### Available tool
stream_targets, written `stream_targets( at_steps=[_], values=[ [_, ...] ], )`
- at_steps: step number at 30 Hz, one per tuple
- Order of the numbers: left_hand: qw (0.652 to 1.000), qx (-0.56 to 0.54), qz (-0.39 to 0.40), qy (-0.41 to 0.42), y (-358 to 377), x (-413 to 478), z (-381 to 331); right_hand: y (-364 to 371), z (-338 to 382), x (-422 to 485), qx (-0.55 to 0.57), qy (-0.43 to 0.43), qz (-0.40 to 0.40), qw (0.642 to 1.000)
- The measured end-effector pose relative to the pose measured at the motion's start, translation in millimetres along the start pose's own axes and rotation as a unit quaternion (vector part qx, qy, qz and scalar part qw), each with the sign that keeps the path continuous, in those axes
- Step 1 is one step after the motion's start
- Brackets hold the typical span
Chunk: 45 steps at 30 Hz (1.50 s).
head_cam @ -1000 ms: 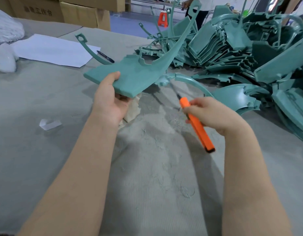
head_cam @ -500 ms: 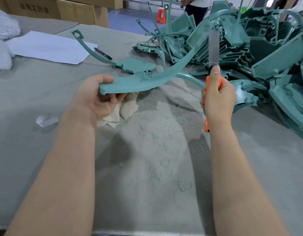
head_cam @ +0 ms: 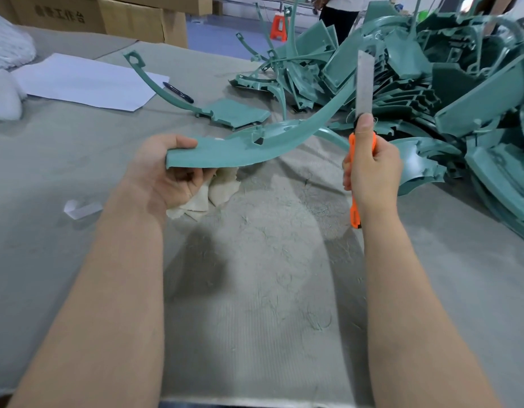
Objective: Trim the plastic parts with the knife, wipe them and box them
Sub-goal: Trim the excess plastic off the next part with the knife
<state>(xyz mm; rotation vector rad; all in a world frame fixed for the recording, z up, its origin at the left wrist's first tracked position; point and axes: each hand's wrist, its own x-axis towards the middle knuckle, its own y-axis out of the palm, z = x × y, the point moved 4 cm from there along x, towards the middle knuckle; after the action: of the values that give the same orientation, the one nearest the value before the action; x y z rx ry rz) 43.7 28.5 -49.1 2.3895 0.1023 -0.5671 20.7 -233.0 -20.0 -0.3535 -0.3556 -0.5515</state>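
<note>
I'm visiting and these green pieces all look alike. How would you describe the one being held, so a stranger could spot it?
Find the big pile of teal plastic parts on the right of the grey table. Just left of it, the left hand grips one teal part by its flat end. Unlike the rest, it is held off the table, beside the orange knife.

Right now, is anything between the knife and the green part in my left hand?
Nothing visible. The right hand holds the knife upright, its blade beside the curved arm of the green part, whose flat end the left hand grips. Whether blade and arm touch is unclear.
</note>
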Motion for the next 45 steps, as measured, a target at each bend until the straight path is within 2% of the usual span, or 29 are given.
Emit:
stream_targets(
  at_steps=[3, 6, 11, 17, 27, 35, 40, 43, 45],
  values=[
    [1.000, -0.004, 0.000, -0.004, 1, 0, 1, 6, -1, -1, -0.007, -0.005, 0.029, 1.000],
    [1.000, -0.013, 0.007, -0.009, 4, 1, 2, 20, 1, -4, -0.045, -0.046, 0.084, 0.994],
    [1.000, -0.029, 0.010, -0.006, 7, 3, 3, 34, 3, -7, -0.084, -0.082, 0.126, 0.985],
    [0.994, -0.101, 0.034, -0.004, 19, 2, 9, 46, 8, -18, -0.078, -0.088, 0.183, 0.976],
    [0.983, -0.182, 0.030, 0.015, 33, 1, 16, 50, 12, -21, -0.063, -0.055, 0.193, 0.978],
    [0.974, -0.220, 0.049, -0.005, 41, 2, 23, 46, 11, -20, -0.026, -0.038, 0.194, 0.980],
    [0.966, -0.253, 0.056, -0.021, 47, 4, 30, 67, 18, -38, -0.052, -0.068, 0.300, 0.950],
    [0.968, -0.247, 0.035, 0.029, 42, 4, 23, 71, 25, -42, -0.040, -0.067, 0.314, 0.946],
    [0.961, -0.260, 0.015, 0.089, 38, 0, 14, 61, 24, -36, 0.002, -0.028, 0.302, 0.953]
  ],
)
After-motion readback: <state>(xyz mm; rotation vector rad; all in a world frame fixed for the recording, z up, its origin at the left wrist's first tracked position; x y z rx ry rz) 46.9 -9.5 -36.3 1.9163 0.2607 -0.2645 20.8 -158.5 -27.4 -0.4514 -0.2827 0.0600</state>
